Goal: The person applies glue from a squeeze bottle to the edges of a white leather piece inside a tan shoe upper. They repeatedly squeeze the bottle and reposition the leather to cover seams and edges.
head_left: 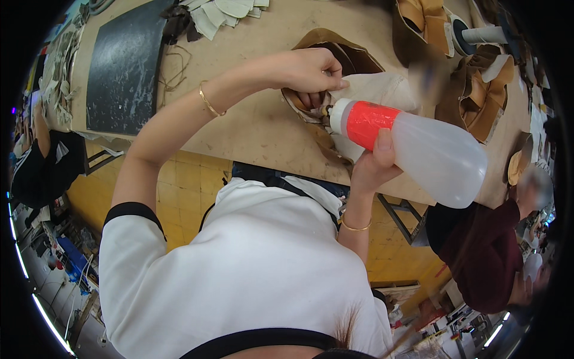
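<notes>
Right hand [371, 164] gripping squeeze bottle [418, 146] (red-taped neck), left hand [311, 70] pinching tan leather piece [311, 107] — on workbench [251, 119]

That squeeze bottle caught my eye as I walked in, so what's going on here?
A person at a wooden worktable holds a translucent squeeze bottle with a red band in the right hand, its nozzle tipped against a tan leather piece. The left hand pins that piece down. More cut leather pieces lie along the table.
</notes>
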Available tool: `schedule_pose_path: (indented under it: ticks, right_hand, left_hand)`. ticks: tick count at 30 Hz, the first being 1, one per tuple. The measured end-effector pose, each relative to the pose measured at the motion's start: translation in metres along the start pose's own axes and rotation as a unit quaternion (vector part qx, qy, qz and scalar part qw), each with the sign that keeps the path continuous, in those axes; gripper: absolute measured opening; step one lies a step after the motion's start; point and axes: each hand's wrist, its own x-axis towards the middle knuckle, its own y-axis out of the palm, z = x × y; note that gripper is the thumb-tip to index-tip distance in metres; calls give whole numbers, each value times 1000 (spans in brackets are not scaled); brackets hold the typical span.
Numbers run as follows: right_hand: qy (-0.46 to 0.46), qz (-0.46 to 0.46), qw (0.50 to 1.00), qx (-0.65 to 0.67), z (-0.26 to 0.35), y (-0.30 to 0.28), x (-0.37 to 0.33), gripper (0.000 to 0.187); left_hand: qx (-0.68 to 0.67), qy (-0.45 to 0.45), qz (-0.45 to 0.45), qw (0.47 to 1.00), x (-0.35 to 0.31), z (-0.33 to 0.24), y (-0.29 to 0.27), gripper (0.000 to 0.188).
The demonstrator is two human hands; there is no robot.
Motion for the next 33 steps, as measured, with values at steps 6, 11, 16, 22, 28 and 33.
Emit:
schedule_pose_path:
  ticks: [6,11,16,22,28,33]
  right_hand:
    - [-59,9,995,-83,-5,5,-1,51]
    - [-59,-22,993,-97,-10,1,5,46]
    - [-23,-24,997,-66,-8,-2,8,48]
    - [-10,25,999,32,1,-1,4,49]
    - [-69,63,995,-30,-1,11,-1,49]
    - [-69,51,989,-116,-7,18,-5,47]
  left_hand:
    - [25,16,-5,1000,7,12,0,34]
    - [126,171,133,968,-11,26,-30,34]
    - [184,119,70,973,-14,27,-27,28]
    - [173,160,-20,972,-2,31,-7,32]
    - [126,71,-14,989,10,25,-11,39]
    - [75,-45,35,996,11,15,-12,43]
